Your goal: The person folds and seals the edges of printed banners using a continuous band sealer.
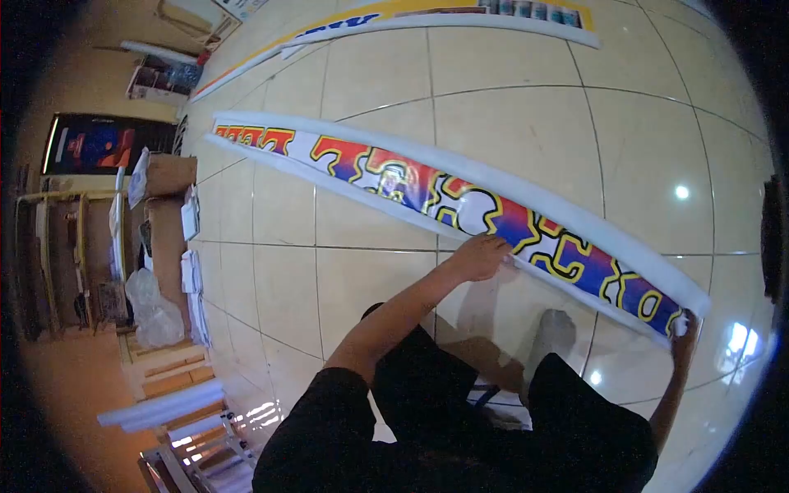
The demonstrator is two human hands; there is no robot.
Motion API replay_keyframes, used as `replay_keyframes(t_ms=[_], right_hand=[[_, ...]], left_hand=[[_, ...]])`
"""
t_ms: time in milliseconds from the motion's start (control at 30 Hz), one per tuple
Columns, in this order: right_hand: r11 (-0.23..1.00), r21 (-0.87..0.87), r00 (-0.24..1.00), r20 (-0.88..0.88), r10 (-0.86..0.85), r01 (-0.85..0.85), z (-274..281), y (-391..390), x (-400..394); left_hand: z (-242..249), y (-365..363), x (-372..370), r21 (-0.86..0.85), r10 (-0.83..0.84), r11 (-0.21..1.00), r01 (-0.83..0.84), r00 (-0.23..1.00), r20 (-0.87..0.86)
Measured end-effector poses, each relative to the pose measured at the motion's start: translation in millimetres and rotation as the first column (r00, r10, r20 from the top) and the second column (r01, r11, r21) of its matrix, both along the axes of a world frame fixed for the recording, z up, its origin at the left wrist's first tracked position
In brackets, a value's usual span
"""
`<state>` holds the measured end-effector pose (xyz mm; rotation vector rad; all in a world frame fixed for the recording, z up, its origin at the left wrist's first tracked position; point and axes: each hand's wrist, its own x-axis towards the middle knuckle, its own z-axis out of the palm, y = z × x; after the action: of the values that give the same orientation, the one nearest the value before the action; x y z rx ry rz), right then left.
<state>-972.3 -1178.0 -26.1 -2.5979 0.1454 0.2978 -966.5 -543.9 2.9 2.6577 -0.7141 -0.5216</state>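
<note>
Red-blue banner (444, 193) under left grip (482, 258), closure unclear; right grip (684, 329) pinching banner's end.

Showed a cream tiled floor (374, 275), glossy with reflected lights and crossed by dark grout lines. Included, along the top, a yellow banner (411, 22) with blue lettering and a white edge. Continued down the left side with a dark framed poster (90, 146) bearing red patches, a brown cardboard box (170, 175), white sheets (191, 275) in a pile, and a crumpled clear plastic bag (154, 311). Finished at lower left with long white rolls (168, 404) near a silvery metal frame (234, 444), too cut off to identify.
</note>
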Motion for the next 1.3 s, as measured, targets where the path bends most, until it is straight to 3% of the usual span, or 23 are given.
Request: replay_keyframes(t_ms=[33,67,100,167,233,300,333,467,533,600,667,700,733,800,833,900,1000,1033,1067,1167,1200,1267,1300], right_hand=[[0.992,0.037,0.993,0.002,0.118,-0.118,-10,45,-5],[0.907,0.032,0.906,-0.052,0.420,-0.419,15,96,0],[0.819,-0.020,0.819,-0.011,0.574,-0.574,33,153,4],[0.769,-0.055,0.771,-0.043,0.636,-0.637,53,236,10],[0.782,-0.172,0.796,-0.022,0.605,-0.599,16,258,20],[0.798,-0.150,0.812,-0.109,0.573,-0.583,9,257,33],[0.814,-0.116,0.817,-0.195,0.543,-0.569,10,257,41],[0.816,-0.158,0.827,-0.209,0.522,-0.556,-13,231,70],[0.710,-0.022,0.634,-0.470,0.614,-0.704,-40,196,86],[0.656,-0.056,0.479,-0.730,0.488,-0.753,21,239,109],[0.821,-0.127,0.792,-0.378,0.479,-0.557,46,280,105],[0.916,-0.068,0.917,0.030,0.398,-0.396,73,321,103],[0.885,-0.133,0.881,0.110,0.460,-0.445,90,356,107],[0.719,-0.158,0.721,0.056,0.690,-0.676,54,365,112],[0.722,-0.164,0.726,0.049,0.686,-0.672,57,367,130],[0.695,0.169,0.536,-0.520,0.665,-0.699,60,369,176],[0.707,0.277,0.553,-0.466,0.691,-0.651,31,355,226],[0.723,0.105,0.710,-0.139,0.690,-0.683,40,372,227],[0.760,-0.058,0.736,0.214,0.642,-0.647,48,389,222],[0.523,-0.171,0.541,-0.083,0.837,-0.835,58,412,225],[0.522,-0.172,0.541,-0.085,0.837,-0.835,52,414,241],[0.431,0.138,0.347,-0.404,0.846,-0.892,40,418,290],[0.522,0.153,0.369,-0.545,0.753,-0.839,53,424,305]], left_hand=[[8,-5,13,0.008,0.010,1.000,-0.010,1.000,0.000],[14,-12,27,0.065,0.026,0.998,-0.019,0.994,-0.104],[13,-16,40,0.117,0.046,0.993,-0.023,0.978,-0.205],[-8,-18,63,0.084,0.066,0.995,-0.046,0.964,-0.256],[-7,-23,70,0.043,0.060,0.998,-0.049,0.948,-0.312],[8,-25,66,-0.019,0.145,0.987,-0.157,0.949,-0.278],[8,-17,56,-0.139,0.033,0.989,-0.040,0.998,-0.054],[6,53,36,0.023,-0.149,0.989,0.147,0.968,0.200],[-15,93,25,0.068,-0.052,0.997,0.038,0.973,0.223],[-8,113,27,0.068,-0.063,0.997,0.049,0.972,0.228],[-1,104,31,0.117,-0.088,0.991,0.058,0.960,0.265],[-1,100,36,0.127,-0.071,0.991,0.040,0.966,0.249],[0,99,40,0.140,-0.055,0.990,0.023,0.971,0.231],[1,98,45,0.143,-0.051,0.990,0.017,0.970,0.238],[0,97,45,0.152,-0.031,0.988,-0.004,0.973,0.229],[-2,96,40,0.104,-0.028,0.995,0.007,0.979,0.201],[-1,98,51,0.067,-0.022,0.998,0.012,0.989,0.144],[0,96,54,0.065,-0.023,0.998,0.013,0.988,0.151],[-2,95,54,0.055,-0.001,0.998,-0.005,0.992,0.124],[2,93,61,0.069,0.014,0.997,-0.019,0.997,0.070],[4,92,62,0.095,0.008,0.995,-0.011,0.999,0.032],[-4,92,61,0.082,-0.005,0.997,-0.002,0.996,0.083],[-5,94,60,0.072,-0.025,0.997,0.016,0.990,0.137]])
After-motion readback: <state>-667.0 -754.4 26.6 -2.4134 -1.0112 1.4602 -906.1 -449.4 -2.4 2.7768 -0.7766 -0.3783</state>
